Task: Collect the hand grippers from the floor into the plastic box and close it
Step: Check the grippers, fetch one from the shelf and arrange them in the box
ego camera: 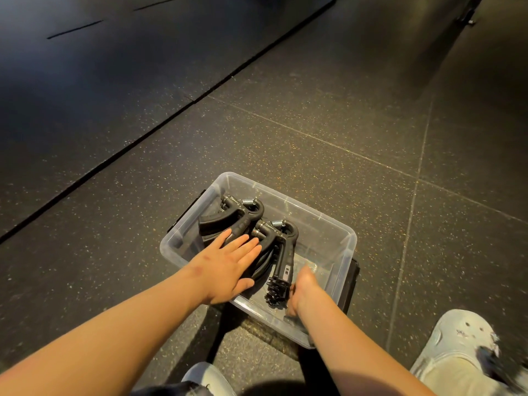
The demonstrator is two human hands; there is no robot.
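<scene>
1. The left hand (228, 261) lay flat, fingers straight, on the hand grippers (243, 218) in the plastic box (337, 247). The right hand (304, 287) was blurred, its grip unclear.
2. No grippers showed on the floor (314, 124). The box stood open, so closing it seemingly remained.

Left hand (228, 267) flat, fingers (248, 248) straight; right hand (304, 290) blurred.

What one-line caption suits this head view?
Tidying up: left hand flat on hand grippers in the plastic box, right hand beside them.
</scene>
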